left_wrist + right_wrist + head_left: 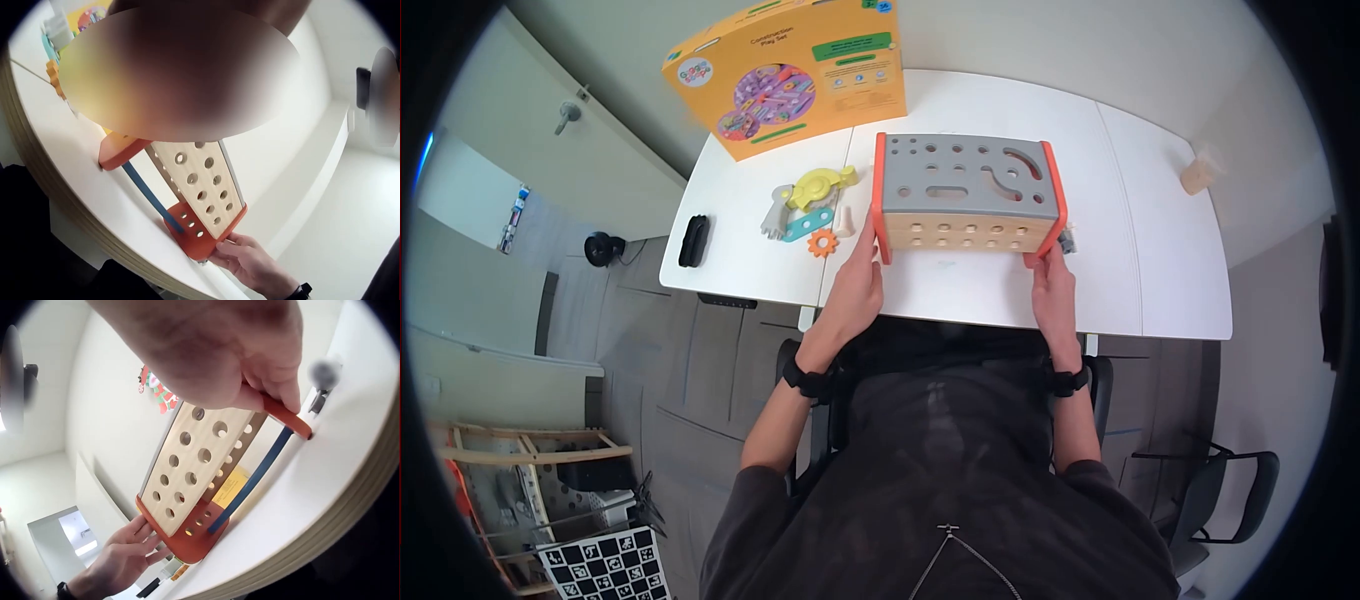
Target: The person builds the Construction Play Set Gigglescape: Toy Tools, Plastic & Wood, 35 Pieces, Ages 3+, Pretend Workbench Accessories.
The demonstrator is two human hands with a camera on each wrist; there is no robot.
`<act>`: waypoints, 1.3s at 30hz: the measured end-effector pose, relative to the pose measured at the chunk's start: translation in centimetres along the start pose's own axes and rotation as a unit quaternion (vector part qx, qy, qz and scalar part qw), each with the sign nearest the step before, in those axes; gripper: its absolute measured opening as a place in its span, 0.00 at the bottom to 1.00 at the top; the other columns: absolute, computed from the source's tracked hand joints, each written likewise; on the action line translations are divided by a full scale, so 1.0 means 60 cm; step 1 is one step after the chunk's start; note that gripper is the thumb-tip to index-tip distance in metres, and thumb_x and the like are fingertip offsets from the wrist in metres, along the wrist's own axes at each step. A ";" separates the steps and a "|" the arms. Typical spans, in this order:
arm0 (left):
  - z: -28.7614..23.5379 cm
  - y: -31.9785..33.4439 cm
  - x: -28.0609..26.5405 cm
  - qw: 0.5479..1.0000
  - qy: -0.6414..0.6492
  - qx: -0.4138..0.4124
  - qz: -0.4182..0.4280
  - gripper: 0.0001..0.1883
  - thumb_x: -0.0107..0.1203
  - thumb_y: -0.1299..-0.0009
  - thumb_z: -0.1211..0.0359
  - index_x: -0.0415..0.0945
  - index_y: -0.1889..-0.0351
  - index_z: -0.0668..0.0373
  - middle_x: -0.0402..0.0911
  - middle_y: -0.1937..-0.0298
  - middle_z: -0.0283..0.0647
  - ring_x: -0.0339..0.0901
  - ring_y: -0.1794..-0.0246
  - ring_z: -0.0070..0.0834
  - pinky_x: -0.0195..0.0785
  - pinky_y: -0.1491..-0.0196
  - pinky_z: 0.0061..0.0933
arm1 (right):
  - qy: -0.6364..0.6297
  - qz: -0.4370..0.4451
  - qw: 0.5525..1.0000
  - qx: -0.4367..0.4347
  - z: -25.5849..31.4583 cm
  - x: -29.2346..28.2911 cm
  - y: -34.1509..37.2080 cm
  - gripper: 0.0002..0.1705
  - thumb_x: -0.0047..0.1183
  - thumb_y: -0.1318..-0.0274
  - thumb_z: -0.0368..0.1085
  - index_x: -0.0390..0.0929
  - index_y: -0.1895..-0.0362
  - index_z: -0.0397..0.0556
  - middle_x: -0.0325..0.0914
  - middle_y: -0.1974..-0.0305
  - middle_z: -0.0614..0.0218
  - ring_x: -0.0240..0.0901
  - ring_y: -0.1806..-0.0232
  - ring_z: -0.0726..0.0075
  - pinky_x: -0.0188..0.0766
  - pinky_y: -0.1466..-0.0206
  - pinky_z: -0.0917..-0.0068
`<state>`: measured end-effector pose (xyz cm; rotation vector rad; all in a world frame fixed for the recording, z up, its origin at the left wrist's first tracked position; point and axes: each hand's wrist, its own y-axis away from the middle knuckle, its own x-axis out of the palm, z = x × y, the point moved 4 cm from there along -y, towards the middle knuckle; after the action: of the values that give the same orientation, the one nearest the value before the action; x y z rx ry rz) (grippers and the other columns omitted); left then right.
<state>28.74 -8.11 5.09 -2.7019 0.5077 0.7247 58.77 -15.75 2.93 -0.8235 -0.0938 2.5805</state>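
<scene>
- I have the toy bench (970, 175) between both hands, over the middle of the white table (1130, 285); can't tell if all its feet touch down.
- Left hand (858, 292): holding the left red end panel (879, 190), narrow on it, fingers against its outer face.
- Right hand (1055, 300): gripping the right red end panel (1055, 185) low at the near side.
- Bench: grey slotted top up, wooden holed side (965, 232) facing near; blue bar (149, 197) low between the end panels.
- Left of bench: yellow toy saw (818, 187), grey toy part (777, 214), teal holed strip (810, 224), orange gear (822, 242), small pale piece (844, 222).
- Far left: orange box (800, 85), upright.
- Left end: black object (694, 241).
- Right: small dark part (1069, 240) just beside the right hand; beige block (1197, 177) at the far right edge.
</scene>
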 end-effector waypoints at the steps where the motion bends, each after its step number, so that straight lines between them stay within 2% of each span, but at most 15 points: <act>1: 0.004 0.000 -0.009 0.999 -0.039 -0.003 -0.014 0.35 0.41 0.27 0.83 0.55 0.20 0.59 0.79 0.40 0.58 0.80 0.41 0.53 0.72 0.38 0.42 | -0.004 0.010 1.000 0.006 -0.005 0.000 -0.002 0.18 0.43 0.25 0.27 0.69 0.34 0.45 0.85 0.54 0.52 0.84 0.49 0.52 0.74 0.42 0.65; 3: -0.003 -0.007 -0.038 0.992 -0.107 0.023 -0.068 0.30 0.44 0.26 0.81 0.64 0.24 0.59 0.79 0.37 0.60 0.79 0.39 0.56 0.73 0.37 0.44 | -0.010 0.025 0.999 0.018 -0.003 -0.003 -0.006 0.19 0.44 0.25 0.28 0.69 0.34 0.44 0.85 0.55 0.53 0.84 0.49 0.54 0.74 0.41 0.65; 4: 0.010 -0.014 -0.048 0.984 -0.153 0.023 -0.089 0.26 0.48 0.26 0.79 0.69 0.28 0.59 0.78 0.37 0.58 0.78 0.40 0.55 0.73 0.39 0.46 | -0.035 0.036 0.998 0.045 0.004 -0.007 -0.004 0.21 0.46 0.26 0.28 0.68 0.33 0.44 0.83 0.46 0.55 0.81 0.43 0.57 0.74 0.39 0.63; 5: 0.020 -0.020 -0.060 0.974 -0.199 0.021 -0.110 0.22 0.51 0.25 0.76 0.73 0.32 0.59 0.78 0.38 0.55 0.78 0.40 0.55 0.74 0.40 0.49 | -0.032 -0.010 0.999 0.014 0.011 -0.010 -0.002 0.21 0.47 0.27 0.27 0.68 0.32 0.44 0.81 0.43 0.56 0.80 0.41 0.58 0.73 0.39 0.63; 7: 0.029 -0.023 -0.078 0.946 -0.304 -0.022 -0.113 0.21 0.54 0.26 0.75 0.74 0.34 0.58 0.77 0.38 0.52 0.76 0.40 0.54 0.74 0.41 0.50 | -0.026 -0.102 0.993 -0.049 0.023 -0.018 0.007 0.23 0.47 0.28 0.26 0.68 0.32 0.45 0.77 0.36 0.58 0.76 0.36 0.59 0.73 0.38 0.62; 8: 0.057 -0.025 -0.070 0.933 -0.340 -0.039 -0.110 0.22 0.57 0.27 0.73 0.76 0.35 0.55 0.75 0.38 0.48 0.74 0.39 0.52 0.74 0.43 0.52 | -0.037 -0.102 0.993 -0.042 0.027 -0.022 0.011 0.23 0.47 0.29 0.26 0.69 0.32 0.46 0.75 0.35 0.59 0.75 0.35 0.60 0.73 0.38 0.62; 10: 0.073 -0.025 -0.056 0.926 -0.367 -0.032 -0.079 0.22 0.58 0.28 0.72 0.76 0.36 0.53 0.75 0.39 0.47 0.73 0.39 0.49 0.74 0.44 0.51 | -0.057 -0.102 0.993 -0.026 0.041 -0.037 0.019 0.23 0.48 0.30 0.25 0.70 0.33 0.48 0.72 0.33 0.62 0.73 0.34 0.62 0.73 0.37 0.62; 14: 0.087 -0.027 -0.032 0.913 -0.406 -0.025 -0.026 0.21 0.60 0.29 0.71 0.79 0.38 0.49 0.75 0.41 0.43 0.73 0.39 0.44 0.73 0.47 0.50 | -0.038 -0.149 0.987 -0.040 0.049 -0.048 0.035 0.19 0.47 0.30 0.25 0.72 0.38 0.48 0.75 0.41 0.64 0.75 0.44 0.68 0.73 0.44 0.68; 20: 0.094 -0.037 -0.026 0.926 -0.378 0.002 -0.012 0.15 0.59 0.30 0.73 0.82 0.46 0.52 0.79 0.49 0.40 0.75 0.42 0.41 0.73 0.49 0.49 | -0.045 -0.121 0.991 -0.032 0.071 -0.060 0.047 0.12 0.46 0.30 0.26 0.76 0.46 0.45 0.78 0.50 0.68 0.74 0.55 0.71 0.71 0.51 0.71; 23: 0.088 -0.042 -0.036 0.927 -0.367 0.065 -0.054 0.12 0.57 0.30 0.74 0.82 0.50 0.56 0.81 0.54 0.44 0.79 0.49 0.45 0.74 0.52 0.49 | -0.054 -0.081 0.994 -0.054 0.105 -0.052 0.056 0.10 0.46 0.31 0.26 0.77 0.49 0.44 0.79 0.53 0.68 0.75 0.56 0.71 0.71 0.53 0.71; 26: 0.065 -0.041 -0.071 0.943 -0.322 0.019 -0.077 0.12 0.54 0.27 0.74 0.78 0.47 0.58 0.81 0.55 0.49 0.81 0.56 0.51 0.76 0.55 0.51 | -0.064 -0.045 0.995 -0.070 0.120 -0.040 0.060 0.09 0.47 0.31 0.25 0.77 0.51 0.44 0.78 0.54 0.68 0.75 0.56 0.72 0.71 0.54 0.72; 28: 0.036 -0.029 -0.092 0.947 -0.311 -0.035 -0.069 0.12 0.53 0.26 0.73 0.74 0.45 0.58 0.81 0.54 0.51 0.81 0.57 0.54 0.76 0.56 0.52 | -0.071 -0.024 0.994 -0.073 0.120 -0.031 0.062 0.09 0.47 0.31 0.25 0.77 0.52 0.44 0.78 0.55 0.68 0.75 0.57 0.72 0.71 0.54 0.72; 30: 0.044 -0.017 -0.105 0.942 -0.319 -0.090 -0.044 0.14 0.50 0.23 0.70 0.69 0.41 0.55 0.81 0.54 0.53 0.82 0.56 0.56 0.76 0.56 0.54 | -0.079 -0.008 0.995 -0.061 0.122 -0.025 0.065 0.08 0.47 0.31 0.25 0.77 0.52 0.44 0.78 0.56 0.68 0.75 0.57 0.72 0.71 0.54 0.72; 33: 0.054 -0.009 -0.112 0.938 -0.329 -0.110 -0.026 0.13 0.49 0.22 0.69 0.69 0.41 0.56 0.81 0.53 0.54 0.82 0.55 0.57 0.76 0.54 0.55 | -0.087 0.004 0.995 -0.047 0.120 -0.019 0.064 0.08 0.47 0.31 0.25 0.77 0.52 0.45 0.77 0.57 0.68 0.75 0.57 0.72 0.71 0.54 0.72; 39: 0.076 -0.019 -0.105 0.954 -0.286 -0.087 -0.017 0.15 0.49 0.21 0.67 0.68 0.38 0.58 0.83 0.52 0.55 0.82 0.53 0.59 0.76 0.52 0.55 | -0.081 0.016 0.996 -0.041 0.128 -0.016 0.064 0.08 0.47 0.31 0.25 0.77 0.52 0.45 0.77 0.57 0.67 0.76 0.56 0.72 0.71 0.54 0.72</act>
<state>22.21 -3.79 4.85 -2.4637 0.2583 1.5302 53.66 -19.14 9.03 -0.6477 -0.2376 2.6848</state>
